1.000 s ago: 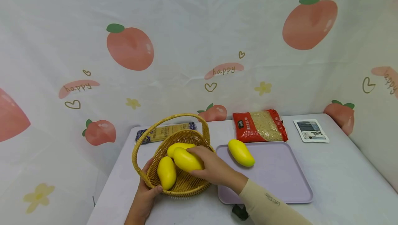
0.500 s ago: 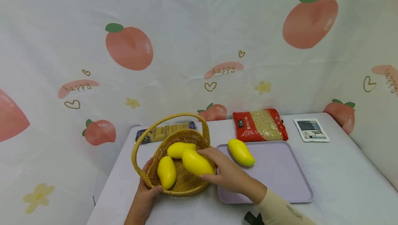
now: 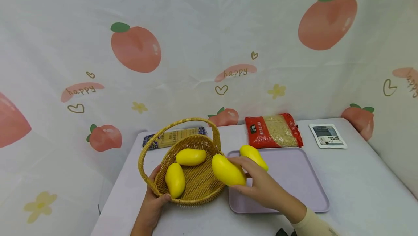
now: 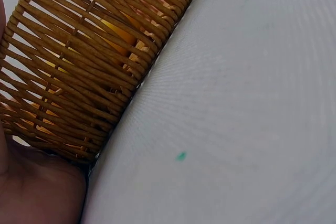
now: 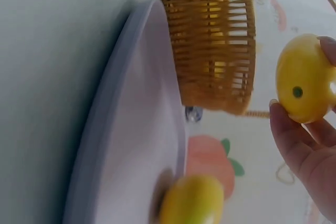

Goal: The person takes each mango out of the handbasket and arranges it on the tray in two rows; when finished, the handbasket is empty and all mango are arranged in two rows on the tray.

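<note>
A smooth, glossy yellow mango [image 3: 226,170], plump and oval with a small dark green spot at one end in the right wrist view, is held raised by a person's right hand [image 3: 264,187], thumb and fingers pinching it from either side. It hangs between a golden-brown woven wicker basket [image 3: 202,201] with a tall arched handle and a flat lilac rectangular tray [image 3: 303,181]. The left hand [image 3: 153,205] grips the basket's left side, thumb over the rim.

Four mangoes are in view: the one in hand, two yellow mangoes [image 3: 175,180] lying apart inside the basket, and a fourth mango [image 3: 253,155] at the tray's far left corner, partly behind the right hand. One basket, one tray and three packets share the white table [image 3: 356,178]: a red-and-clear bag [image 3: 274,131] just behind the tray, a blue-and-yellow packet [image 3: 173,138] behind the basket, and a flat white sachet [image 3: 327,136] at far right.

The basket stands just beside the tray's left rim. Bare lilac surface stretches to the tray's right rim, and white tabletop runs from there to the table's right edge.
</note>
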The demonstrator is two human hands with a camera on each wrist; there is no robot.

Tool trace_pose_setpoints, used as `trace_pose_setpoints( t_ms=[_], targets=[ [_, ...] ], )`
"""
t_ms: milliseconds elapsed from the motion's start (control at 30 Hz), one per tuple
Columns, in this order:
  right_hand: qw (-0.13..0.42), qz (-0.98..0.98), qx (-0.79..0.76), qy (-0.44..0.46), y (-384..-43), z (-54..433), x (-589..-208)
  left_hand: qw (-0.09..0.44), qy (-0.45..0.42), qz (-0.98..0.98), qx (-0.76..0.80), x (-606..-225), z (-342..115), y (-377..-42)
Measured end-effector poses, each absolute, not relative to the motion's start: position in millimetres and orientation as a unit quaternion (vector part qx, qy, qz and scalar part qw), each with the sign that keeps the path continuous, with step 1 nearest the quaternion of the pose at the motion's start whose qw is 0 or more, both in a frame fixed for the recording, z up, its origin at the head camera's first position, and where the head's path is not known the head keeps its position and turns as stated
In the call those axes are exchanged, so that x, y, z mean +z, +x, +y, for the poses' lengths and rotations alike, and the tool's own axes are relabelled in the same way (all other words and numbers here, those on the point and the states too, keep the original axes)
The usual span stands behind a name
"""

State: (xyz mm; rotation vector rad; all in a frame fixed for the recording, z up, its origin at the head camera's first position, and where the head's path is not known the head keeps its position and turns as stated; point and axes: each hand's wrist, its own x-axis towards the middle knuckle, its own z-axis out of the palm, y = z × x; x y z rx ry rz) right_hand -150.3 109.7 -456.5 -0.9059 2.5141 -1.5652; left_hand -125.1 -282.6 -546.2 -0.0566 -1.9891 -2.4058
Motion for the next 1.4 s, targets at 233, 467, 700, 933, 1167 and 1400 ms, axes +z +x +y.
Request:
trace_pose_setpoints(
  t_ms=[233, 467, 700, 933, 1167, 1400],
  targets=[
    [-0.013, 0.821, -0.507, -0.263, -149, 134, -462, 0.014, -0.016, -0.636, -0.771, -546, -281, -125],
    [-0.039, 0.838, -0.499, -0.218, -148, 157, -461, 0.015, -0.016, -0.635, -0.772, -547, -281, -126],
    [-0.067, 0.848, -0.491, -0.190, -156, 181, -460, 0.014, -0.018, -0.635, -0.772, -546, -282, -127],
    [-0.069, 0.847, -0.498, -0.171, -165, 203, -460, 0.013, -0.023, -0.631, -0.775, -546, -283, -126],
    [-0.065, 0.862, -0.483, -0.141, -175, 218, -467, 0.010, -0.021, -0.633, -0.774, -545, -283, -126],
    [-0.030, 0.875, -0.469, -0.112, -187, 230, -486, 0.010, -0.022, -0.633, -0.774, -545, -282, -125]
  ],
)
